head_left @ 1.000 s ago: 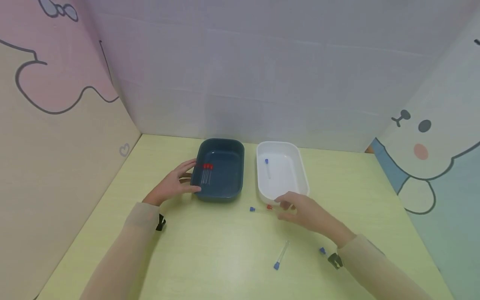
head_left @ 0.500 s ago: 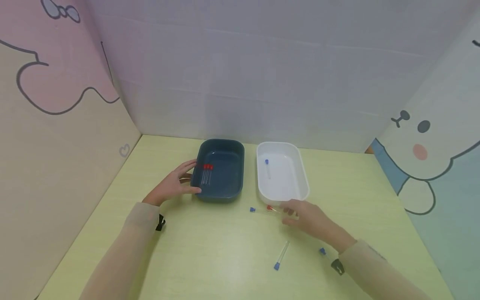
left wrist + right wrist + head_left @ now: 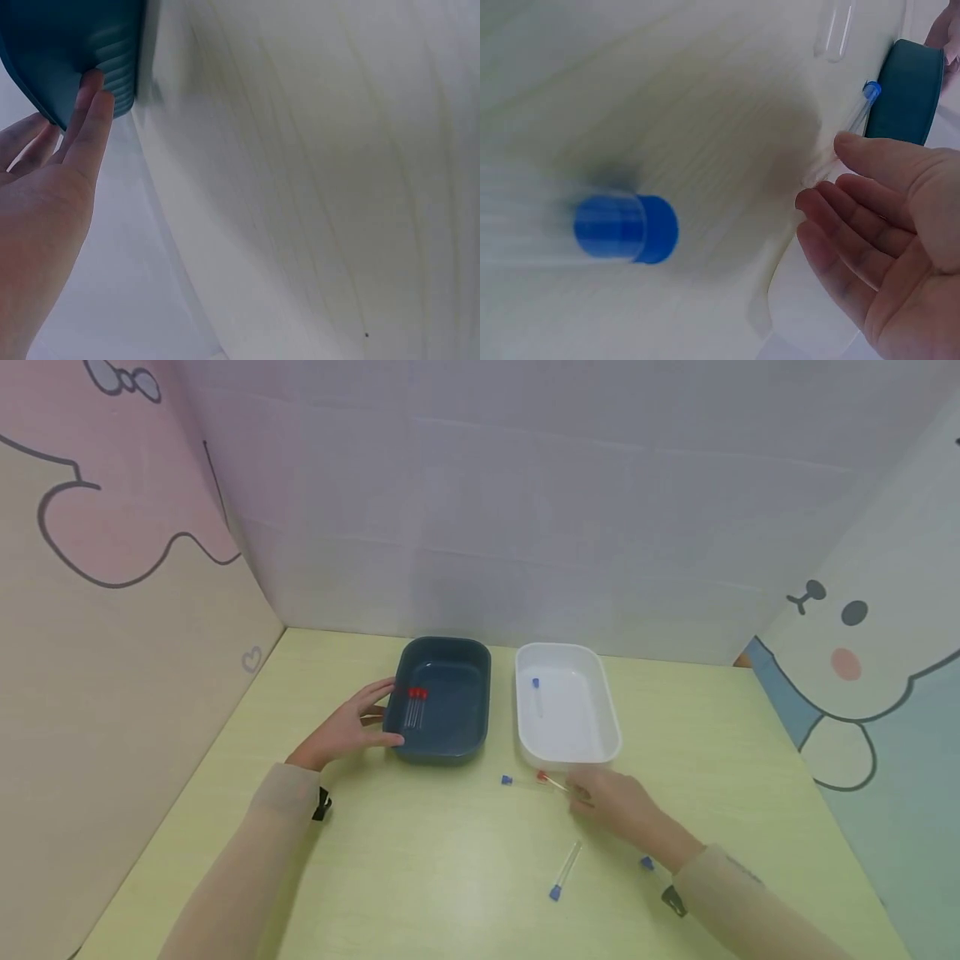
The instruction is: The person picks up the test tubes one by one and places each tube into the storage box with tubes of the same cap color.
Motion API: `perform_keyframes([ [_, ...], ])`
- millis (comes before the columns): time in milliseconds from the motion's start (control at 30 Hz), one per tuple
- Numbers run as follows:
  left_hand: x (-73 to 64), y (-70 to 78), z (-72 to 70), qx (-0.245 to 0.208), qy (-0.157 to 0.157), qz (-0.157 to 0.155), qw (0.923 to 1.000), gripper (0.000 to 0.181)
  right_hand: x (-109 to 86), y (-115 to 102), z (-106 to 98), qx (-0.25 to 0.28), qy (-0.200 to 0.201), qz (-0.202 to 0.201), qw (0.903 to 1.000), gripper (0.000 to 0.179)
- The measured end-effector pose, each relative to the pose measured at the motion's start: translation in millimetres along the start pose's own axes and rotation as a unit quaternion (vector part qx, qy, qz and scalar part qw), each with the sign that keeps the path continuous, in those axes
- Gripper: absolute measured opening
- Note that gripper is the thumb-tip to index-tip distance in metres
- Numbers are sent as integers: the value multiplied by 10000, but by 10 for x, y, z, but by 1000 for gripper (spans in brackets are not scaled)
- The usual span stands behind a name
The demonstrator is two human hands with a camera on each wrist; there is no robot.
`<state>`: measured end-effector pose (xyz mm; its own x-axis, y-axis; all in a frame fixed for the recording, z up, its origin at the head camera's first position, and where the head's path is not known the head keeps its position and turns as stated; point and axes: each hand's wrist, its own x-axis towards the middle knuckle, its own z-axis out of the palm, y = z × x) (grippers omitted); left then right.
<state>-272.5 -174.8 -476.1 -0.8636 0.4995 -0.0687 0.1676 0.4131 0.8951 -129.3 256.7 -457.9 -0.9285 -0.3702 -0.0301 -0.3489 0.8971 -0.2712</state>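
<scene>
My left hand (image 3: pixel 347 727) rests on the left side of the dark blue tray (image 3: pixel 472 752), thumb at its near corner. In the left wrist view, the fingers (image 3: pixel 88 135) touch the tray's outer wall. My right hand (image 3: pixel 615 802) is low over the table before the white tray (image 3: pixel 588 727), blurred in the head view. Its fingertips are at the clear end of a test tube with a red cap (image 3: pixel 542 775). In the right wrist view, a gap shows between thumb and fingers (image 3: pixel 840 247). A blue-capped tube (image 3: pixel 507 780) lies beside the red-capped one.
Several red-capped tubes (image 3: pixel 415 710) lie in the dark blue tray. One blue-capped tube (image 3: pixel 537 693) is in the white tray. Another blue-capped tube (image 3: pixel 564 872) lies nearer on the table (image 3: pixel 420 877); one more has its blue cap (image 3: pixel 647 863) beside my right wrist. Walls enclose the back and sides.
My right hand has shifted slightly right and down from the white tray's near edge, uncovering more of the red-capped tube. The left hand and both trays stay in place.
</scene>
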Motion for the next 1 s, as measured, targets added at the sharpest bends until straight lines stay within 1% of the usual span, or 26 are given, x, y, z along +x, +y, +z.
perform_keyframes([
  [100,6,-1,0,21,-2,4,10000,103,3,6,10,-3,-4,-12,10000,32],
  [233,10,2,5,57,12,8,10000,103,4,9,29,-95,-28,-19,9999,32],
  [333,12,9,13,72,23,-5,10000,103,1,17,50,-162,1,-53,9999,26],
  [467,8,16,27,112,35,3,9999,102,-13,21,56,-150,-51,18,9999,19],
  [600,-2,20,37,136,61,13,9999,102,-41,16,38,-215,-109,114,9996,8],
  [800,-14,33,36,103,60,-24,9999,103,-79,-38,-6,-246,-87,72,9996,19],
  [1000,-8,42,31,103,61,-29,9999,102,-88,-138,-59,-90,-55,-101,9999,20],
])
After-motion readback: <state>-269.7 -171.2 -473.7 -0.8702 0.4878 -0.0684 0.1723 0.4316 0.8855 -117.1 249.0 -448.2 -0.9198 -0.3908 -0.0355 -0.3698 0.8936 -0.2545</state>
